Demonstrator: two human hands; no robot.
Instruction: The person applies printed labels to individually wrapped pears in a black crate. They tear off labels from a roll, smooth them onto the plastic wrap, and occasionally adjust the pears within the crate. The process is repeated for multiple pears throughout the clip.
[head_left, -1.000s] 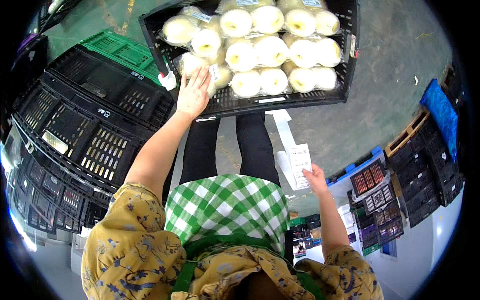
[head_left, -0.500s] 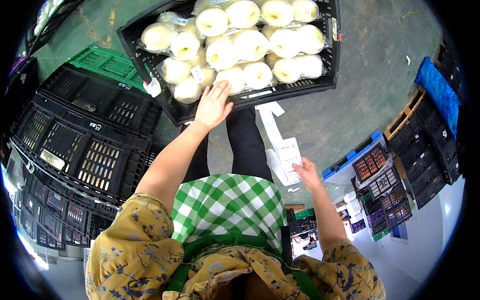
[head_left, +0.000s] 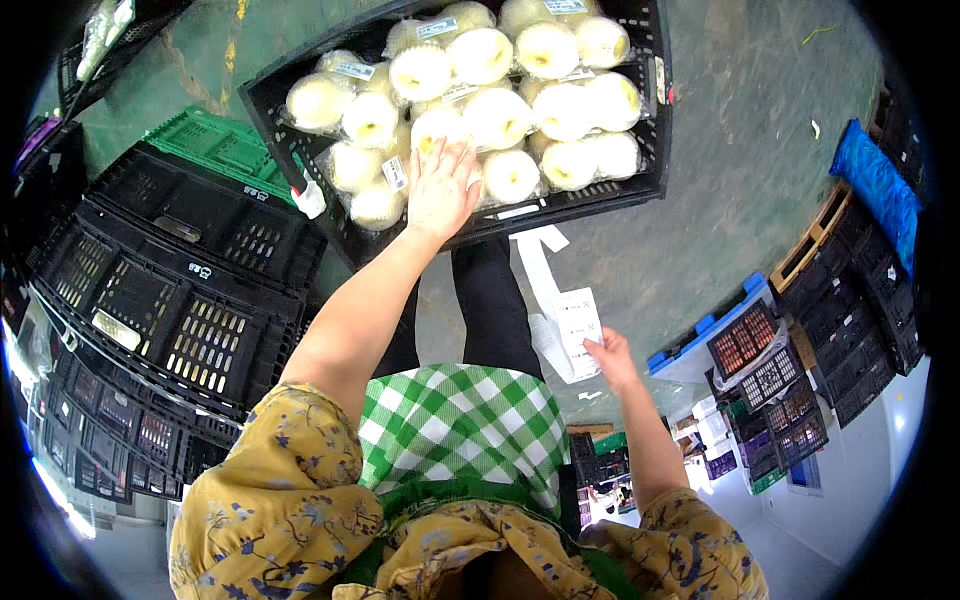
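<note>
On green concrete floor: black crates stacked left, right.

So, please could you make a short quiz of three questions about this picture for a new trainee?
1. True or false: the left hand lies flat on the wrapped pale round fruits in the black crate.
2. What does the right hand hold?
A. a green crate
B. a long white paper slip
C. a blue bag
3. Fill the gap: the empty black crates are stacked on the person's ____ side.

Key:
1. True; the palm is down on the fruits near the crate's front edge.
2. B; the paper slip hangs from the fingers, beside the green checked apron.
3. Left.
</note>
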